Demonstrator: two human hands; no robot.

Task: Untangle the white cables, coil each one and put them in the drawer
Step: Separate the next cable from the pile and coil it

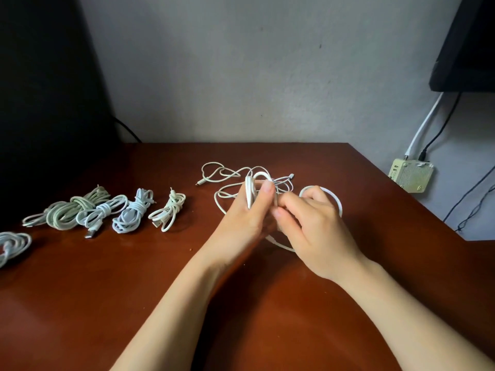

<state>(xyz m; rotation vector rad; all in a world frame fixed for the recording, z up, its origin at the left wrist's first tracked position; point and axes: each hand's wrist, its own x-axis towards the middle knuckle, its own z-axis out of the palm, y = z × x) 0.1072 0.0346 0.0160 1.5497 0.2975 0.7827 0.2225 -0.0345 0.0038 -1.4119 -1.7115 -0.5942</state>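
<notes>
My left hand grips a bundle of white cable loops upright above the brown table. Close against it, my right hand pinches a strand of the same cable, which arcs in a loop behind my right fingers and trails below both hands. A loose tangle of thin white cable lies on the table just behind my hands. Several coiled white cables lie in a row at the left. No drawer is in view.
Another coiled cable lies at the table's left edge. A white power adapter with cables plugged in sits on the wall at the right, beyond the table edge. A dark screen hangs at the upper right.
</notes>
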